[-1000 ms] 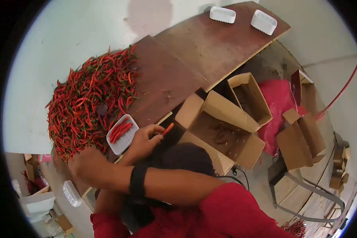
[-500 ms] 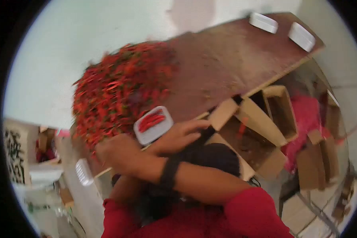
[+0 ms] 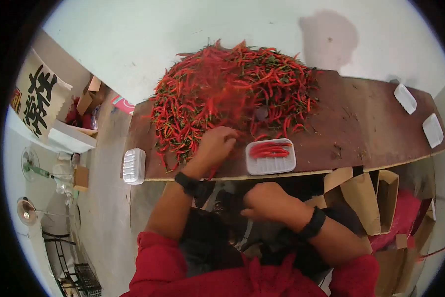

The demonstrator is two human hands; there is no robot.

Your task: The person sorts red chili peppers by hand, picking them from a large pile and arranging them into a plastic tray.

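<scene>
A large heap of red chili peppers [image 3: 183, 104] with green stems covers the left and middle of the brown table. My left hand [image 3: 215, 146] is at the heap's near edge, fingers curled by the peppers; what they hold, if anything, is hidden. Just to its right, a white foam tray [image 3: 271, 168] holds several red chilies [image 3: 269, 149] laid side by side. My right hand [image 3: 269, 200] is closed in front of the table edge, below the tray, its inner side hidden. Over the middle of the heap, some red is smeared by motion.
Stacked white trays [image 3: 134, 167] stand at the table's left end. Two more white trays, one farther back [image 3: 405, 99] and one nearer [image 3: 433, 131], sit at the right end. Open cardboard boxes [image 3: 363, 203] and a pink bag [image 3: 405, 215] are below the table's right side.
My crossed arms have come apart: the right hand moved from the heap's left side to below the tray, the left hand to the heap's near edge. The view has turned and sharpened.
</scene>
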